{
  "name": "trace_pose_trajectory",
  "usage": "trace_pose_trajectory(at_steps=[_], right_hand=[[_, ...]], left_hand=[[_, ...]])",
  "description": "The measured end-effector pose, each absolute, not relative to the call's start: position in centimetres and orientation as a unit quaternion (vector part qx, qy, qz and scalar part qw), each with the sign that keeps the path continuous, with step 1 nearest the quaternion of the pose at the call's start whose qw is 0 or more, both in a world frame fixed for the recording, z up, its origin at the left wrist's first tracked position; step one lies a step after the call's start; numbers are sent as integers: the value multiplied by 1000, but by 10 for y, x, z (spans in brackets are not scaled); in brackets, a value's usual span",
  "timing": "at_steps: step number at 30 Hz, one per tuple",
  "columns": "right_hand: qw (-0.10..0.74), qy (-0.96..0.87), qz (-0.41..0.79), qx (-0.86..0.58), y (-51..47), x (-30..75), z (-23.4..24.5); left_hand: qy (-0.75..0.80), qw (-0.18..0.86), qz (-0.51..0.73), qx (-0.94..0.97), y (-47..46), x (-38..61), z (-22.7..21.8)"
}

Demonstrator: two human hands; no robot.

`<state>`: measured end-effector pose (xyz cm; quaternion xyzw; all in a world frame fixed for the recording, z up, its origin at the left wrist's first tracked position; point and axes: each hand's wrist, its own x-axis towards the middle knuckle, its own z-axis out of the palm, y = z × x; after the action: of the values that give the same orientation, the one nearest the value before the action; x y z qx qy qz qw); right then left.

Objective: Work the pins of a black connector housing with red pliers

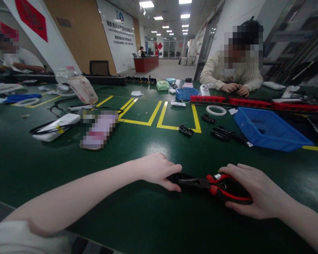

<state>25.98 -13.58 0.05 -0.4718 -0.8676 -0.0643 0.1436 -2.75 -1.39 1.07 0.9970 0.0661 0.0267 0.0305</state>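
Note:
My right hand (254, 192) is wrapped round the red and black handles of long-nose pliers (214, 185). The pliers' jaws point left, toward my left hand (163, 171). Between its thumb and fingers, my left hand pinches a small black part (178, 177), mostly hidden by the fingers. The jaw tips meet or overlap this part; whether they grip it I cannot tell. Beyond my hands, a black clip-like piece (186, 130) lies at the yellow tape, with another black piece (208, 118) behind it and more black parts (221, 134) to the right.
A blue bin (270, 130) stands at right, near a white tape roll (216, 110) and red strips (249, 102). At left lie a phone (100, 129), a white box with a black cable (57, 127) and a tilted bottle (82, 88). A person (231, 70) sits across the green table (137, 225).

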Motion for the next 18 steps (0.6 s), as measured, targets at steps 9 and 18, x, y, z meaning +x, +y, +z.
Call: trace_pose_trajectory(at_steps=[9,18], right_hand=[[169,-863,-31,-476,-136,253,2],[165,-867,-69,-465,-137,265,-1]], left_hand=[[75,28,13,997,-14,-26,12],[79,34,18,996,-15,-27,12]])
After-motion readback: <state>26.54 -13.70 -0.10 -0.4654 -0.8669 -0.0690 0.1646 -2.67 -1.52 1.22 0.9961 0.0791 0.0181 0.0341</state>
